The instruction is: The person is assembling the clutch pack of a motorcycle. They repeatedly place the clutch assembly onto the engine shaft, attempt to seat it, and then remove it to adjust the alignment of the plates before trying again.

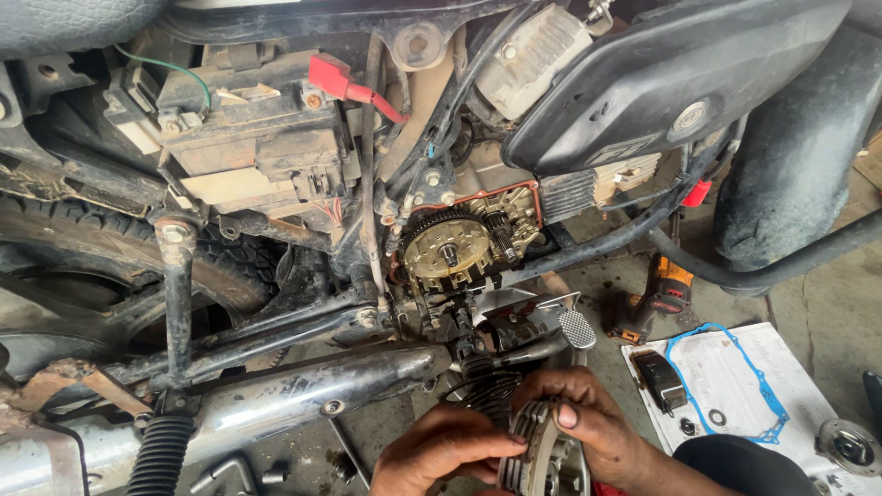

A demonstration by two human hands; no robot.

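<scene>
Both hands low in view, closed around a round stack of toothed plates (533, 450), held on edge between them: left hand (441, 455) cupping the near face, right hand (593, 427) clamped over the top with the thumb pressed flat on the rim, seemingly to keep the loose plates squeezed together and aligned. Straight above the hands, an opened engine side with a brass-coloured round gear (447, 250) and a smaller toothed gear (503, 230) bared inside a red-edged opening. Just above the right hand, a ribbed foot peg (577, 328); left of the hands, a chrome exhaust pipe (303, 400) running along the frame. Right of the right hand, on the floor, a white sheet (790, 367) carrying a blue gasket (767, 390), a small black part (660, 378) and washers, probably laid out to stay clean and within reach. Beyond that, an orange power tool (657, 298) lying near the engine
</scene>
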